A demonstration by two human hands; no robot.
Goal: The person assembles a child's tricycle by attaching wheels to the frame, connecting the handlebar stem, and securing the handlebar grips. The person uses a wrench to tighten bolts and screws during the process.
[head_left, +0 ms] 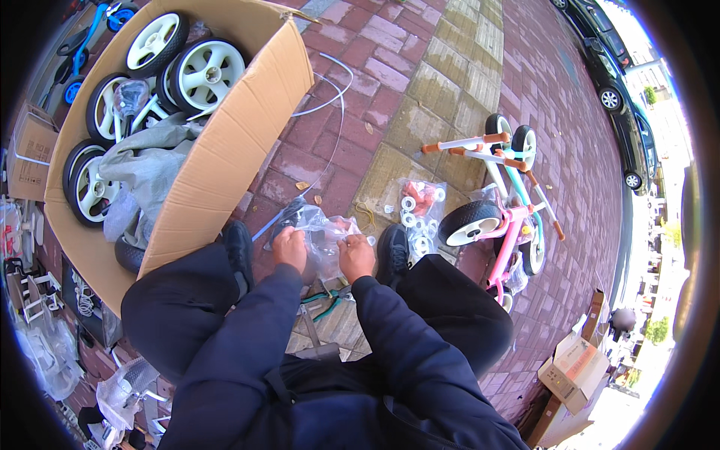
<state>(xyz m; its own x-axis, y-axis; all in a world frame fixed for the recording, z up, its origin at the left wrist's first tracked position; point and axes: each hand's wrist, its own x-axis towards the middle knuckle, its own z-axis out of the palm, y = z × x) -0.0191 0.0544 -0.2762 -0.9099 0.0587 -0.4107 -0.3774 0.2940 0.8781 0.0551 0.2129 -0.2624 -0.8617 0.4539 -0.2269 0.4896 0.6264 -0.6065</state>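
Between my shoes I hold a clear plastic bag (pixel 324 238) low over the paving. My left hand (pixel 290 249) is closed on its left side, and my right hand (pixel 356 257) grips the right side. Small parts seem to be inside, but I cannot make them out. Just below the bag lie green-handled pliers (pixel 328 301), with a hammer-like tool (pixel 319 349) nearer to me. Right of my right shoe, clear bags with white rings (pixel 421 225) and orange-brown parts (pixel 420 196) rest on the ground.
A big open cardboard box (pixel 217 161) with white-spoked wheels (pixel 210 73) stands at my left. To the right are a pink bike frame (pixel 514 232) and a light-blue one (pixel 537 232), close together. Smaller cartons (pixel 576 369) sit lower right; parked cars (pixel 604 71) stand beyond.
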